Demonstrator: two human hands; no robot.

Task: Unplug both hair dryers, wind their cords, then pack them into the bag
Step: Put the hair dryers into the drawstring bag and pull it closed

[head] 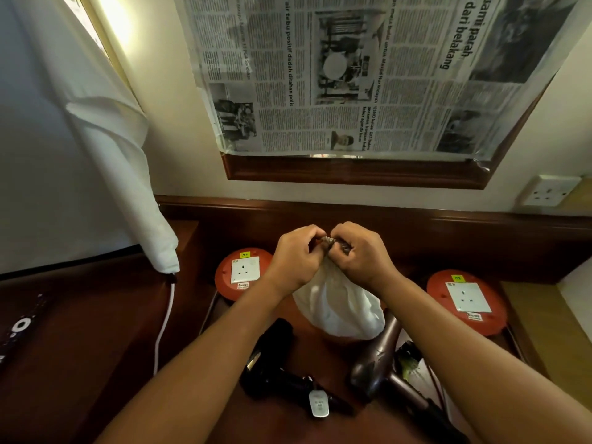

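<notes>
A white cloth bag (339,309) hangs over the dark wooden desk (96,363), held up by its gathered neck. My left hand (296,254) and my right hand (362,251) both pinch that neck at a small dark-and-silver fastener between my fingertips. Below lies a black hair dryer (272,363) on the left, with a white plug (318,402) beside its handle. A brown hair dryer (382,350) lies on the right, its handle running toward the bottom edge. A dark plug (407,354) sits just right of it.
Two round red socket units stand on the desk, one at the left (243,274) and one at the right (466,301). A white cable (165,322) hangs at the left below a white curtain (105,161). A wall socket (549,190) is at the right.
</notes>
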